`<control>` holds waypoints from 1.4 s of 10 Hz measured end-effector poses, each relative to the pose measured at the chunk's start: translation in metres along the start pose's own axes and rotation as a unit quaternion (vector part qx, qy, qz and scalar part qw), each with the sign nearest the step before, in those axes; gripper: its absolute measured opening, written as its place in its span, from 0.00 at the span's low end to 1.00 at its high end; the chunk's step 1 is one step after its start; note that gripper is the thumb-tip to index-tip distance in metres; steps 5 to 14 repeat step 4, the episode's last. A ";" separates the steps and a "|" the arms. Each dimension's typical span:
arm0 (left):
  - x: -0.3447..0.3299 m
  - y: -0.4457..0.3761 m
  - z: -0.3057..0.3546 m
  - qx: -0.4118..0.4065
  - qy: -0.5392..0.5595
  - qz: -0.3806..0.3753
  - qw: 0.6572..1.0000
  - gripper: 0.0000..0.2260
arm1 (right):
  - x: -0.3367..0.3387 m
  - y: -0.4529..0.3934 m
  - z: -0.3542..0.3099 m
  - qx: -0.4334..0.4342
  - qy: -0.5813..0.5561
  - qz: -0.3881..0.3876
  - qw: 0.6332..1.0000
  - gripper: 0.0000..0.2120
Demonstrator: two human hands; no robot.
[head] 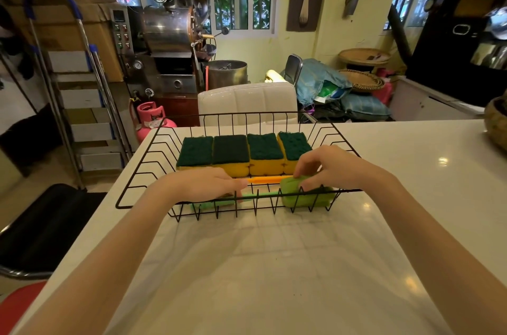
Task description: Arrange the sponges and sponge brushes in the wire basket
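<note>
A black wire basket (142,170) stands on the white table (274,266). Several yellow sponges with dark green tops (241,153) lie side by side along its far side. In front of them lies an orange brush handle (264,179), and a green sponge brush, head (307,196) at the right and pale green handle (216,201) running left, lies along the near wall. My left hand (205,183) rests over the handles, fingers curled on them. My right hand (332,167) presses its fingertips on the green sponge head.
A white chair back (247,101) stands just behind the basket. A woven bowl (496,126) sits at the table's right edge. A steel roasting machine, a pink gas cylinder (152,118) and a stepladder (79,104) stand to the left, beyond the table.
</note>
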State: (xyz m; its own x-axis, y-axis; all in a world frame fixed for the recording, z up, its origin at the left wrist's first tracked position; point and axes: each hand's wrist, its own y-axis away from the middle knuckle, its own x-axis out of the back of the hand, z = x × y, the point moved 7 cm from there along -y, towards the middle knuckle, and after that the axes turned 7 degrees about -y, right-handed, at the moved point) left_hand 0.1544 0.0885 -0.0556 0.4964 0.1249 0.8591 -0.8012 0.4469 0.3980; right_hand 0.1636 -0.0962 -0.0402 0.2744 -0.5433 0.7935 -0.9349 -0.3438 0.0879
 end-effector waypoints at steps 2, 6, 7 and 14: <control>-0.002 0.009 0.003 -0.021 0.004 -0.003 1.000 0.22 | 0.004 0.006 0.002 -0.011 -0.016 0.008 1.000 0.09; 0.022 0.029 0.013 -0.109 0.116 0.060 0.985 0.18 | 0.051 0.037 -0.033 0.046 -0.007 0.118 0.992 0.16; 0.022 0.029 0.013 -0.109 0.116 0.060 0.985 0.18 | 0.051 0.037 -0.033 0.046 -0.007 0.118 0.992 0.16; 0.022 0.029 0.013 -0.109 0.116 0.060 0.985 0.18 | 0.051 0.037 -0.033 0.046 -0.007 0.118 0.992 0.16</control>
